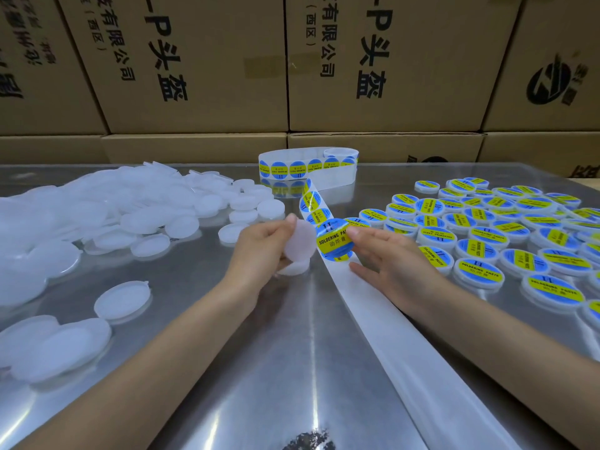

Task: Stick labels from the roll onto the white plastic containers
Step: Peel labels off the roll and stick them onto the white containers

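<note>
While the left hand (266, 245) pinches 1 light, stiff white container (300, 240) by its rim just left of the backing strip (373, 306), the right hand (386, 251), fingers spread, peels a thin, floppy label (334, 238) best held at its edge.

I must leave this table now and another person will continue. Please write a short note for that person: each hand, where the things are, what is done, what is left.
Left hand: holds one plain white container, tilted toward the label.
Right hand: fingertips hold a blue and yellow label, half peeled from the strip, beside that container; not yet stuck on.
Label roll: at the back of the metal table; empty backing strip trails toward you.
Done: labelled containers spread on the right.
Left: a large pile of plain containers on the left.
</note>
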The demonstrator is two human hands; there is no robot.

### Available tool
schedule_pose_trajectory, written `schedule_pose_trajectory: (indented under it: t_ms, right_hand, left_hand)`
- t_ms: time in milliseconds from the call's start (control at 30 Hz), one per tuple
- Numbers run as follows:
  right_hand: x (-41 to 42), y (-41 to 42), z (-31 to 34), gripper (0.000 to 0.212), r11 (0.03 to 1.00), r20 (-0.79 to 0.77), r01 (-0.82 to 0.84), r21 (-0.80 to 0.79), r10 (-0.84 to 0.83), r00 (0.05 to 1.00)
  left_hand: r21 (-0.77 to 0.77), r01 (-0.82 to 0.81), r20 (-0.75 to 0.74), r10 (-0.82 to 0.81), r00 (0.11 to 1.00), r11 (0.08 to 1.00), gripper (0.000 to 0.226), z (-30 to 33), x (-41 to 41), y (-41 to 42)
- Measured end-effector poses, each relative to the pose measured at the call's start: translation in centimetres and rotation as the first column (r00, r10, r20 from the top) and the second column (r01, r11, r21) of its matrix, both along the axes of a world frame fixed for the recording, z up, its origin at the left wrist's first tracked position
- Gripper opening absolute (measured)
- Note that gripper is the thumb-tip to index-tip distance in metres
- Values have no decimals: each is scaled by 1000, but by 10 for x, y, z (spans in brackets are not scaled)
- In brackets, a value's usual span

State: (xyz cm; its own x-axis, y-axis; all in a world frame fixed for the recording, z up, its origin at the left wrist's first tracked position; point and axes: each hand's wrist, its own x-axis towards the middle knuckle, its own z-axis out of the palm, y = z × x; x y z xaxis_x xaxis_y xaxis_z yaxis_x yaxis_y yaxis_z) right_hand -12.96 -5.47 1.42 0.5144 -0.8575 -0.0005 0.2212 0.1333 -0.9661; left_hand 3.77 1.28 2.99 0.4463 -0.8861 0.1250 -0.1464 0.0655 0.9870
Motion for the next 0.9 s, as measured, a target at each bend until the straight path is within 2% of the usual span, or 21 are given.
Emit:
schedule_pose_trajectory:
  t_ms: [33,67,133,200,433,900]
  right_hand:
    - [0,1,0,30,1000,-6,-4,-4,4,1000]
    - [0,1,0,27,1000,-13,-7,-8,7,1000]
    - [0,1,1,17,1000,-26,-14,-15,13,1000]
    - [1,1,1,8,1000,-41,-17,-18,16,999]
    - [2,2,4,8,1000,-48,0,18,1,999]
    - [3,5,5,9,1000,-38,3,-11,-4,999]
  left_hand:
    - [27,72,-170,-66,983,997,27,2,-4,0]
    - [39,139,-278,-122,953,990,26,2,-7,0]
    - [24,225,-393,-197,898,974,27,1,-13,1]
    - [-2,259,-447,-232,864,966,27,1,-17,2]
    - [-24,287,-480,-263,837,958,27,-2,-17,2]
    - [-27,314,-510,-283,812,949,26,-1,-20,3]
